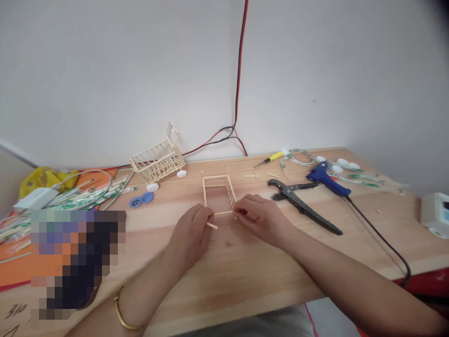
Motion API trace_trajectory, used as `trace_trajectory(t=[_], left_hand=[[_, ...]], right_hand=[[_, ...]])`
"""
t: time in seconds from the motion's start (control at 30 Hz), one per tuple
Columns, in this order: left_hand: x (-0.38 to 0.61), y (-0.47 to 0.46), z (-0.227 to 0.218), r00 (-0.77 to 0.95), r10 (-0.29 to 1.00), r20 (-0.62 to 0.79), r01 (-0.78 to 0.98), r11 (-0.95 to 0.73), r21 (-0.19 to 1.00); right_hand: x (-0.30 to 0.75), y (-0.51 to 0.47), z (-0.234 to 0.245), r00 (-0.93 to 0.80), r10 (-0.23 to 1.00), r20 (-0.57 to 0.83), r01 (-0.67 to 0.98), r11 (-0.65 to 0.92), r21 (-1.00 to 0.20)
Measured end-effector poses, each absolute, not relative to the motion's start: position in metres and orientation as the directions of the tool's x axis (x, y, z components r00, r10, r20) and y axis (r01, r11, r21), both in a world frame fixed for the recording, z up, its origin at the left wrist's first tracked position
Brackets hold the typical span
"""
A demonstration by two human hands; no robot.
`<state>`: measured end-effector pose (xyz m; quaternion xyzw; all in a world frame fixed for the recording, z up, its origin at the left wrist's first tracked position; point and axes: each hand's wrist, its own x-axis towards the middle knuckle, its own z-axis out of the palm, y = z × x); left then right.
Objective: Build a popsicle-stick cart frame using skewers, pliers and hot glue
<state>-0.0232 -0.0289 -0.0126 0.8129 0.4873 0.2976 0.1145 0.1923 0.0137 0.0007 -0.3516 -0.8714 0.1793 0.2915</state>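
Note:
A small frame of thin wooden sticks (pixel 218 189) stands on the wooden table (pixel 245 267) in front of me. My left hand (pixel 191 234) is closed in a pinch on a short wooden stick (pixel 212 226) at the frame's near left corner. My right hand (pixel 259 216) is closed on the frame's near right corner, fingers pinched around its sticks.
A finished stick cart (pixel 159 161) with white wheels stands at the back left. Black cutters (pixel 301 202), a blue glue gun (pixel 328 180) with its cord, a yellow screwdriver (pixel 270 160) and bottle caps lie to the right. Stick packets and blue caps (pixel 141 200) lie left.

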Motion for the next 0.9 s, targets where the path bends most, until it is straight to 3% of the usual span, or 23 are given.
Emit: trace_trajectory(t=[0.9], left_hand=[[-0.0227, -0.0289, -0.0100, 0.349, 0.860, 0.373, 0.723, -0.500, 0.476]], right_hand=[[0.1956, 0.0153, 0.0039, -0.579, 0.754, 0.311, 0.505, 0.631, -0.589]])
